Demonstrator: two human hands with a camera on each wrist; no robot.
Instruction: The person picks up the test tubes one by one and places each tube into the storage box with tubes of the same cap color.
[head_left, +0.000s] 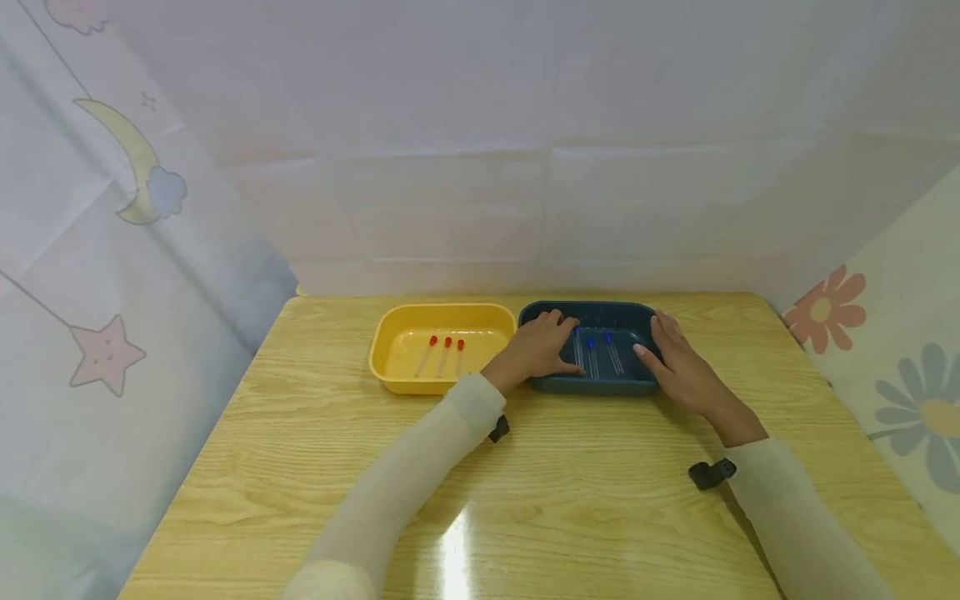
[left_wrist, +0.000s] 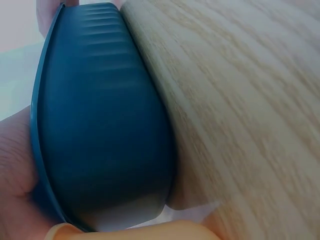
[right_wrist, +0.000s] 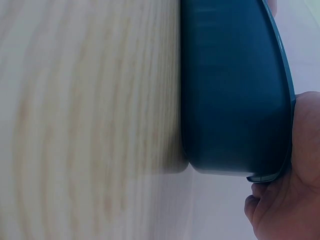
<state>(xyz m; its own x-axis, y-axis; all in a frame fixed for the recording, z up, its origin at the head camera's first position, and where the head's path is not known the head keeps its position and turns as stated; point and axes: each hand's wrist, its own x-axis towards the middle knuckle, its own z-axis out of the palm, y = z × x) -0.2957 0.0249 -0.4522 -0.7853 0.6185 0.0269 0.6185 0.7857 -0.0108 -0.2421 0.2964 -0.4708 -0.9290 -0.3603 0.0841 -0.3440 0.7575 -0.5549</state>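
My left hand [head_left: 542, 343] reaches over the left side of a dark blue tray [head_left: 600, 387]. Its fingers meet the blue cap of the leftmost clear tube [head_left: 578, 350], and the thumb is at that tube's lower end. Two more blue-capped tubes [head_left: 615, 354] lie beside it on the tray floor. At the right end, my right hand [head_left: 686, 371] grips the tray rim, thumb inside and fingers along the outside. Both wrist views show the tray's outer wall [left_wrist: 105, 110] close up; the tubes are hidden there.
A yellow tray [head_left: 405, 387] stands just left of the blue one, holding three clear tubes with red caps [head_left: 447, 342]. Both trays sit near the back edge of a wood-grain table [head_left: 570, 483]. A pale printed cloth [head_left: 420, 208] hangs behind.
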